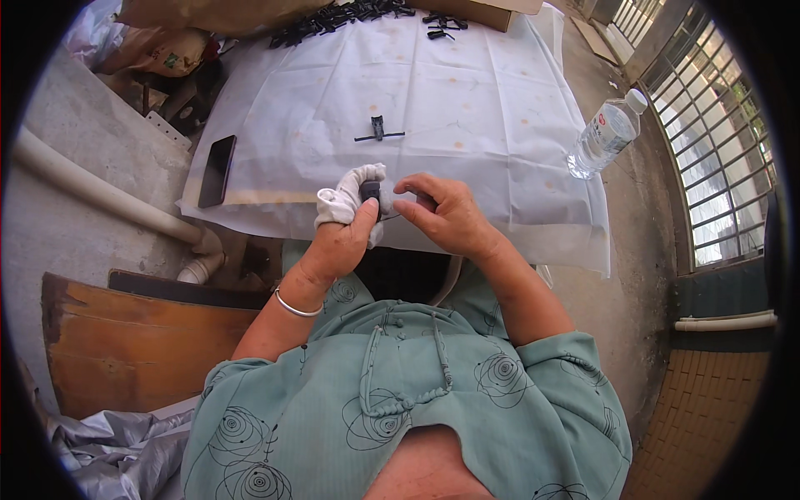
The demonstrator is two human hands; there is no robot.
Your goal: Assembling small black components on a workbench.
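My left hand point(340, 242) is closed, its thumb pressing a small black plastic part point(369, 191) against a white cloth point(337, 205) bunched around the fingers. Just to the right, my right hand point(446, 212) hovers with thumb and forefinger apart; nothing shows between them. A thin dark line runs from the black part toward the right thumb, too fine to identify. Beyond both hands, a small black piece with a crosswise strip point(378, 131) lies on the white table cover point(467, 108).
Several black pieces point(342, 22) are heaped at the table's far edge beside a cardboard box point(475, 12). A dark phone point(217, 171) lies at the left edge. A clear water bottle point(604, 136) stands at the right edge. A wooden board point(142, 342) is low on the left.
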